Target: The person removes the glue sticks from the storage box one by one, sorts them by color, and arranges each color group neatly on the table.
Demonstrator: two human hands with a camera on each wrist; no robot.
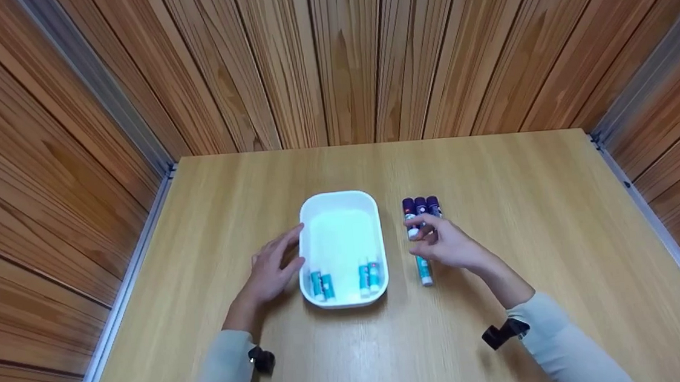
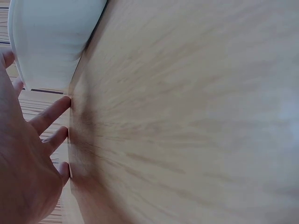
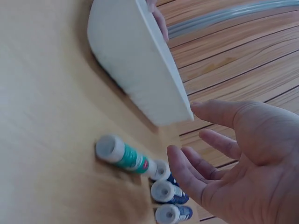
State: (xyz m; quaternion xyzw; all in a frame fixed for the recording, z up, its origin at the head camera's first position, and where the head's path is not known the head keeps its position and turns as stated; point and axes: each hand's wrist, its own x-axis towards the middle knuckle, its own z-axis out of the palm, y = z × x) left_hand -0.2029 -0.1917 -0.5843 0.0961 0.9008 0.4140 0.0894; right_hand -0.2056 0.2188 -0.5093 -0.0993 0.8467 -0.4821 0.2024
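A white tray (image 1: 342,215) holds teal glue sticks at its near end, two at the left (image 1: 322,286) and two at the right (image 1: 369,278). My left hand (image 1: 272,270) rests beside the tray's left wall, thumb and index finger at the rim, other fingertips (image 2: 60,106) down at the table. To the tray's right, my right hand (image 1: 446,244) hovers with fingers loosely bent and nothing between them. Beneath it lie one teal glue stick (image 3: 128,156) and three dark purple-blue glue sticks (image 3: 169,191) side by side, partly hidden by the fingers in the head view.
The wooden table (image 1: 353,360) meets plank walls (image 1: 341,57) at the back and sides, with metal strips along the side edges (image 1: 123,293). A black wrist camera (image 1: 504,332) sits on the right sleeve, another (image 1: 262,360) on the left.
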